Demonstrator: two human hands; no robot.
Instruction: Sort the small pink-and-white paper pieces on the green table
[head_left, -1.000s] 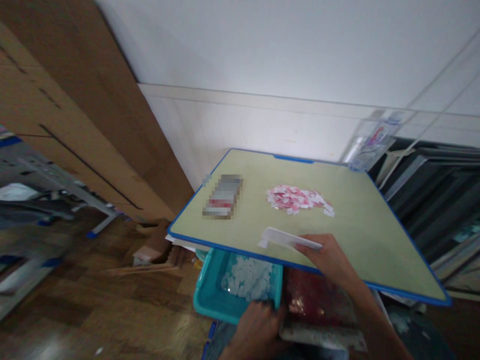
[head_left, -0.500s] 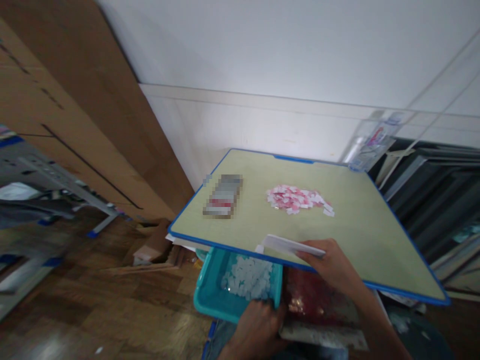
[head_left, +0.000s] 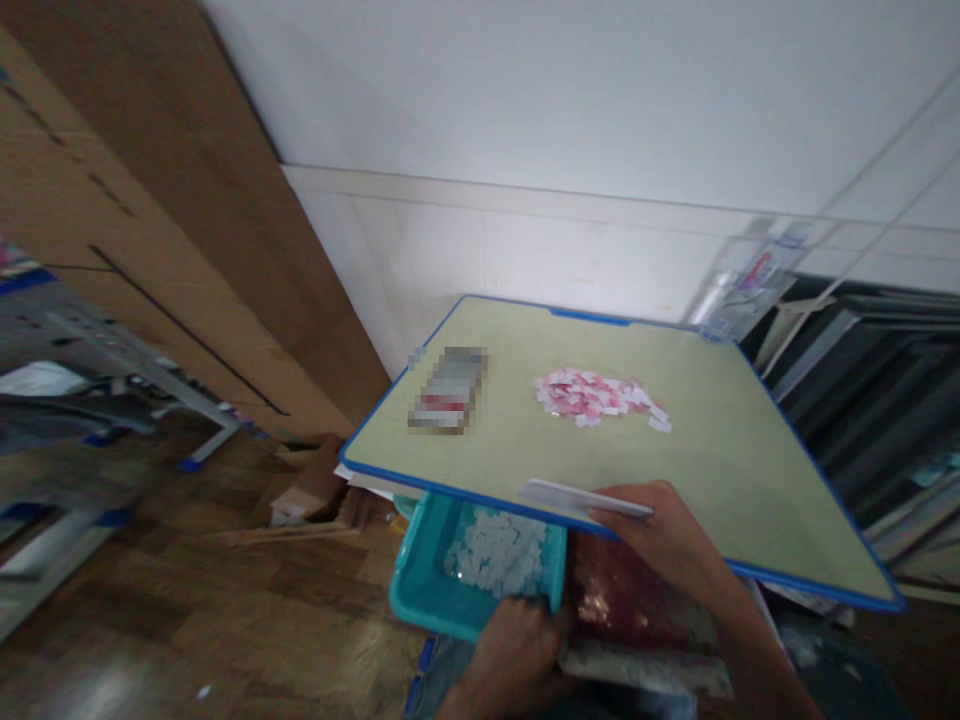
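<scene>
Head view, right hand: the right hand [head_left: 651, 512] is grasping a white card [head_left: 570, 497] by its right end, between thumb and fingers.
White card: it is extending leftward from the grip, lying along the near edge of the tabletop [head_left: 720, 440], about midway between the near corners.
Left hand: the left hand [head_left: 519, 640] is resting below the near edge, at the right front corner of a teal basin [head_left: 427, 602]; its fingers are curling out of sight, so whether it is gripping the rim cannot be told.
Basin: it is sitting under the near edge, toward the near left corner, and is holding loose white pieces [head_left: 499, 550].
Pink-and-white pieces: a heap of them [head_left: 589, 393] is lying near the middle of the tabletop, well apart from the card; a few white ones are trailing toward the right edge.
Blurred object: a pixelated grey item [head_left: 450, 388] is lying near the left edge.
Bottle: a clear bottle [head_left: 754, 285] is standing at the far right corner.
Red item: a shiny dark red surface [head_left: 626, 590] is showing just right of the basin.
</scene>
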